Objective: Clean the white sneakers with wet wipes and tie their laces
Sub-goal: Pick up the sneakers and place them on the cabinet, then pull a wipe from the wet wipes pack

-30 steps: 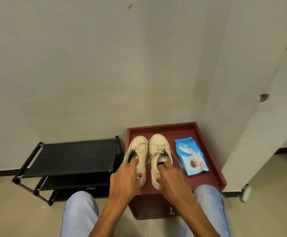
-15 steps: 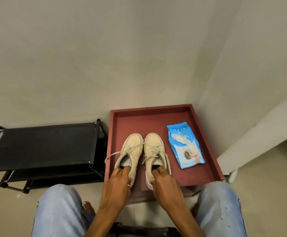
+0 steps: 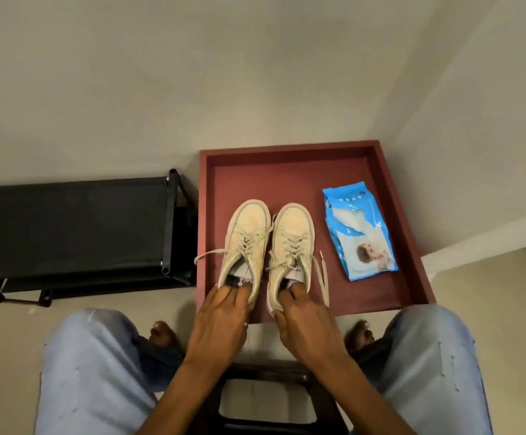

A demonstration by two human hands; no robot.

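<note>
Gripping both heels: the left hand [image 3: 220,321] curls its fingers into the opening of the left sneaker [image 3: 247,237], and the right hand [image 3: 305,324] clamps the heel of the right sneaker [image 3: 291,240] the same way. Both shoes sit side by side on the red desk [image 3: 271,180], toes pointing far. Their laces [image 3: 323,277] trail loose, one over the desk's left rim. A blue wet wipes pack [image 3: 359,230] lies flat to their right, apart. A black shoe rack [image 3: 67,221] stands at left.
</note>
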